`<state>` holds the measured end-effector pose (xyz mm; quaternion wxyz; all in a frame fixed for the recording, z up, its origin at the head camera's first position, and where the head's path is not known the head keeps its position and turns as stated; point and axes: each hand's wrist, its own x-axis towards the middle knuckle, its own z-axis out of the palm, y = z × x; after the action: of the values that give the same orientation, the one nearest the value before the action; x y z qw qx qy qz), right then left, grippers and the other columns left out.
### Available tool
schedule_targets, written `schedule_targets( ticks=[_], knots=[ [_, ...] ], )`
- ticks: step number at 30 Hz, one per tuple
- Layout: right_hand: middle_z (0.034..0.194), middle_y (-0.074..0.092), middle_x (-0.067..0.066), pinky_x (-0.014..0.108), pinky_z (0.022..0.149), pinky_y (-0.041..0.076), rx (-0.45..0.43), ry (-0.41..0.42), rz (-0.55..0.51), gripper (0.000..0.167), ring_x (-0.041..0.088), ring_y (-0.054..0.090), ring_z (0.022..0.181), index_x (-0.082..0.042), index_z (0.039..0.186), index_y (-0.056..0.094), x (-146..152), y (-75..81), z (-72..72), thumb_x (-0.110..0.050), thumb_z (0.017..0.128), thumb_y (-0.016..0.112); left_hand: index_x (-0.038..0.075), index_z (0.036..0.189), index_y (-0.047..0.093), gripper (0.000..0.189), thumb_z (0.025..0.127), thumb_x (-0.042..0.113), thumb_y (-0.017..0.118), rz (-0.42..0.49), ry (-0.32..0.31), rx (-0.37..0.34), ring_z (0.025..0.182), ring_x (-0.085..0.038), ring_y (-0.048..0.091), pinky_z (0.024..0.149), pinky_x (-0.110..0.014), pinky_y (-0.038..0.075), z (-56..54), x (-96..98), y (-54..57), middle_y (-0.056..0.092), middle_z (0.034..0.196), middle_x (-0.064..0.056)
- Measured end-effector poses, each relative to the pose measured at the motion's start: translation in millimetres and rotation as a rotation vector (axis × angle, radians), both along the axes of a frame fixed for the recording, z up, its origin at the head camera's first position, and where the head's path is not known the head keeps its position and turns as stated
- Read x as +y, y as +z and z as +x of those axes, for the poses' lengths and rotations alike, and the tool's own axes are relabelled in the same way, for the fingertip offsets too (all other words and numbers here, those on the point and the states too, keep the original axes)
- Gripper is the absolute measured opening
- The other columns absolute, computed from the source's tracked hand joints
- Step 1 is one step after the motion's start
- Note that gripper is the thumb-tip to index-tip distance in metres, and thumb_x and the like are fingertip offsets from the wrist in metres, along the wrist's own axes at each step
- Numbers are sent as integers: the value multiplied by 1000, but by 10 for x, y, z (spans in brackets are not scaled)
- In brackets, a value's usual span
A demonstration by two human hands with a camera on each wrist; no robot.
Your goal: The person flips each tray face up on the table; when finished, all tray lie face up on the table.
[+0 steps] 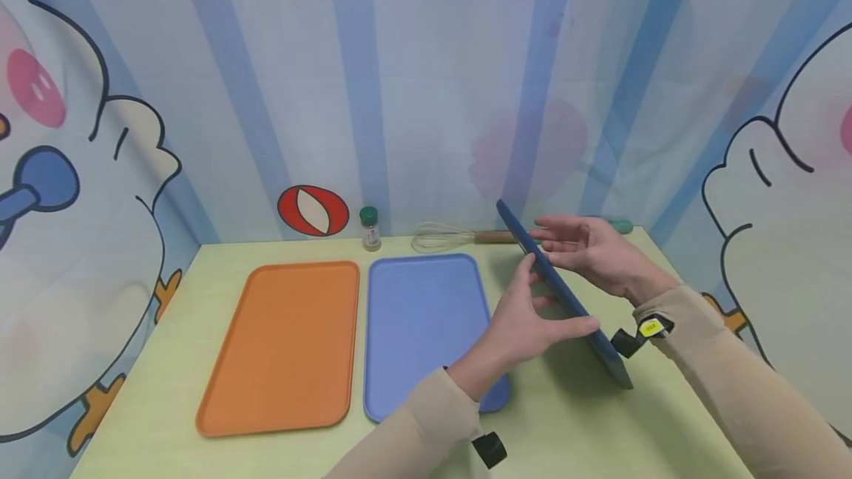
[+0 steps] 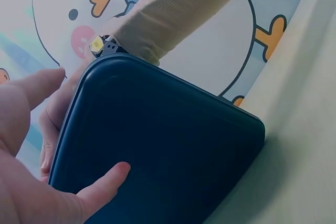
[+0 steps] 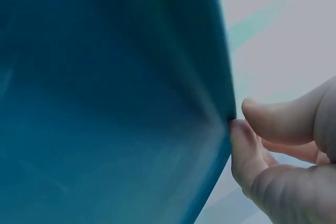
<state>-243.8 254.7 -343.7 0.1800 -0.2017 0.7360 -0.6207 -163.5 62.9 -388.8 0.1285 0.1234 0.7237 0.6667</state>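
A dark blue tray (image 1: 566, 290) stands tilted on its edge at the right of the table, seen nearly edge-on from the head. My left hand (image 1: 522, 320) spreads its fingers and thumb against the tray's left face. In the left wrist view, one digit lies on the smooth face of the tray (image 2: 173, 129) while another reaches beside its rim. On the other side my right hand (image 1: 595, 253) is at the tray's far upper part, fingers loosely bent. Its fingertip touches the corner of the tray (image 3: 115, 103) in the right wrist view, the thumb apart from the rim.
An orange tray (image 1: 286, 346) lies flat at the left, beside a lighter blue tray (image 1: 422, 324). Along the back edge stand a small green-capped jar (image 1: 370, 229) and a whisk (image 1: 442, 236) with a wooden handle. A green-ended item (image 1: 622, 226) lies behind my right hand.
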Motion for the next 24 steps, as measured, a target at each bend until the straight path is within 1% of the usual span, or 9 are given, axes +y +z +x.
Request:
schedule_targets(
  ticks=[2,4,6,9,10,12,16,20,24],
  knots=[
    [168,23,30,24,107,50,-4,4,-1,70,43,31,152,7,164,20,-5,-13,2,5,105,56,30,169,14,119,80,39,93,7,7,-3,126,-15,64,86,-30,58,1,9,-9,41,162,4],
    [169,22,30,24,107,49,-5,-2,-4,69,44,29,153,7,164,19,-12,-18,6,6,105,55,32,169,14,120,80,39,93,13,13,-5,123,-14,65,84,-30,58,2,15,-16,40,162,4],
    [168,23,29,24,108,49,-3,-13,-2,69,37,37,150,7,164,20,-21,-18,8,7,105,55,33,169,14,120,79,39,93,23,19,-6,121,-14,66,83,-30,59,-2,22,-24,40,163,4],
    [168,26,29,24,107,50,2,-31,2,68,19,49,138,6,164,22,-42,-10,15,7,105,55,36,168,15,118,80,38,93,51,20,-2,117,-13,67,81,-30,59,-12,31,-36,39,162,5],
    [167,26,29,24,107,50,2,-35,2,67,14,52,134,7,164,22,-49,-9,17,7,105,55,36,168,16,117,80,37,93,61,18,3,116,-13,67,81,-29,59,-15,34,-42,39,162,5],
    [167,26,30,23,105,51,0,-40,3,67,10,54,128,7,163,23,-62,-8,24,8,105,55,36,167,18,115,80,36,93,78,18,22,117,-12,65,82,-28,59,-22,39,-53,37,162,6],
    [166,28,31,23,103,52,-5,-48,5,66,12,56,125,6,163,24,-85,-8,30,9,104,54,33,167,19,113,81,34,93,87,28,53,119,-12,62,85,-25,58,-29,54,-71,34,162,7],
    [165,30,30,24,102,53,2,-46,19,67,14,55,125,7,163,24,-102,-14,28,8,104,55,33,167,17,117,79,31,94,82,46,44,117,-13,62,86,-26,57,-25,71,-77,34,161,7],
    [164,30,30,23,100,53,8,-40,32,67,15,54,125,7,163,25,-111,-16,23,6,104,57,37,166,18,119,76,22,95,92,58,36,118,-15,62,85,-27,57,-14,83,-77,36,158,10]
  ],
)
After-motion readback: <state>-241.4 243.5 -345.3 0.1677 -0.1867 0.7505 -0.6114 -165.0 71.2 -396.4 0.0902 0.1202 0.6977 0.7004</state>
